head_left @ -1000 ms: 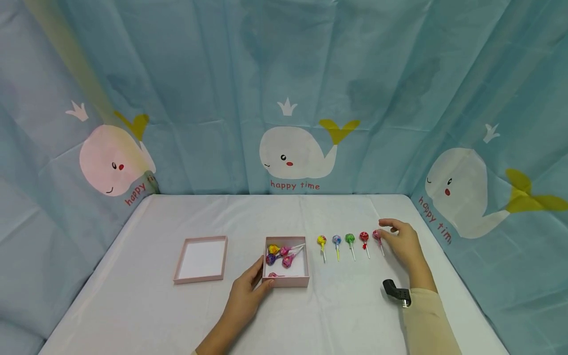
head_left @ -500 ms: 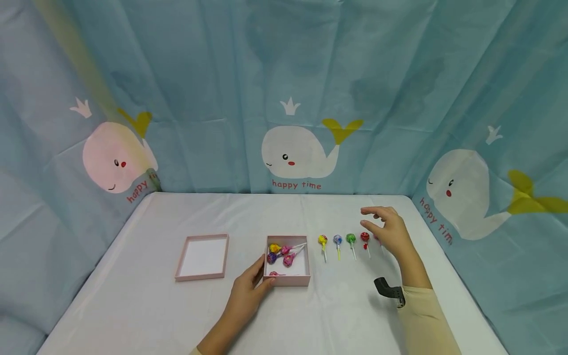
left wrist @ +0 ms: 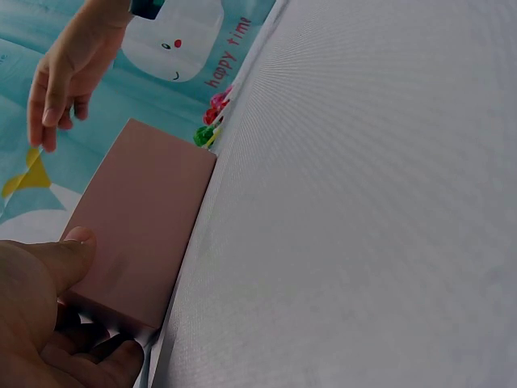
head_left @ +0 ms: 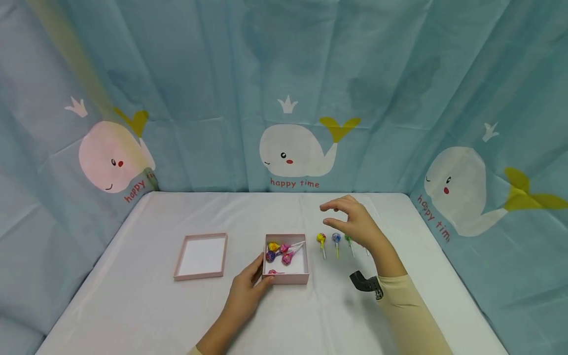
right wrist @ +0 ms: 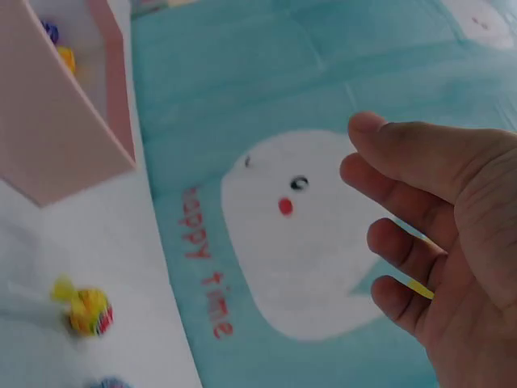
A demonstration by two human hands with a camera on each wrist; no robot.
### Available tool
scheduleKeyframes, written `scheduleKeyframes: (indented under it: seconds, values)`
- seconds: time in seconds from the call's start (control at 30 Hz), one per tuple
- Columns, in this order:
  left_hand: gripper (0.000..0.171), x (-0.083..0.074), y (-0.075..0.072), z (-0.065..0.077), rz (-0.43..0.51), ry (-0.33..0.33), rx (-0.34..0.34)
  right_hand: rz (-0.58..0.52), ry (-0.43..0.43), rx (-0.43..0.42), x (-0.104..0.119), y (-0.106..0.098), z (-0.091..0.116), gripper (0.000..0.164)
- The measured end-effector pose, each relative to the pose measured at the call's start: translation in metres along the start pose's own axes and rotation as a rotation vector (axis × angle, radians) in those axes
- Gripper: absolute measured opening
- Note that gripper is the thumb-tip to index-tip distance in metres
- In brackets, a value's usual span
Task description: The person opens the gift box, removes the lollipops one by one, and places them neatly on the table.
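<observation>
A pink square box (head_left: 290, 279) stands in the middle of the table, holding several lollipops (head_left: 287, 258) with yellow, purple and pink wrappers. My left hand (head_left: 246, 291) grips its front left corner, thumb on the front wall and fingers along the left side. To the right of the box lies a row of lollipops: a yellow one (head_left: 321, 238), a blue one (head_left: 336, 238) and a green one (head_left: 348, 238), with others mostly hidden behind my right arm. My right hand (head_left: 357, 223) hovers above this row, thumb and fingers spread apart, with nothing between them.
A shallow pink lid (head_left: 200, 254) with a white inside lies left of the box. The white-covered table (head_left: 133, 305) is enclosed by blue curtains (head_left: 199, 98) printed with whales. A black camera mount (head_left: 366, 283) sticks out from the right wrist.
My right hand has left the pink lollipop at the row's right end, risen, and travelled left over the row. The left hand and box have stayed in place.
</observation>
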State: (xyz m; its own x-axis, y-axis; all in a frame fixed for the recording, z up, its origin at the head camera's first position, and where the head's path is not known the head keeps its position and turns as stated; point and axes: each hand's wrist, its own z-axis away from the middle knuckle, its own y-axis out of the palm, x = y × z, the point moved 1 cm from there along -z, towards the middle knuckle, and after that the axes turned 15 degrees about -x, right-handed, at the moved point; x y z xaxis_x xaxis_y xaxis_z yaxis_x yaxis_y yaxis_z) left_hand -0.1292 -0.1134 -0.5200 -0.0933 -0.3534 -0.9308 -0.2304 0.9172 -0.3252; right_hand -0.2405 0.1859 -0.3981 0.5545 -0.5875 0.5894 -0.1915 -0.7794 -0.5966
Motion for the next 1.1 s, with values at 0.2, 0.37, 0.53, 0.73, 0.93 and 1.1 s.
scheduleKeyframes:
  seconds: [0.2,0.37,0.53,0.73,0.93,1.1]
  values:
    - [0.071,0.000,0.000,-0.001,0.004,0.008,0.000,-0.040,-0.088,0.123,0.022,0.031,-0.008,0.030]
    - [0.071,0.002,0.000,-0.002,0.015,0.025,0.009,-0.046,-0.149,0.219,0.033,0.055,-0.008,0.028]
    - [0.072,0.002,0.000,-0.002,0.017,0.044,0.007,-0.075,-0.134,0.343,0.041,0.076,-0.003,0.024]
    - [0.073,0.001,-0.001,-0.002,0.000,0.055,0.005,-0.105,-0.101,0.424,0.040,0.098,0.004,0.023]
    - [0.072,0.003,-0.002,0.000,0.022,0.049,0.008,-0.115,-0.117,0.493,0.037,0.116,0.011,0.028]
    - [0.071,0.004,-0.002,0.000,0.036,0.049,0.006,-0.114,-0.178,0.516,0.033,0.129,0.018,0.027]
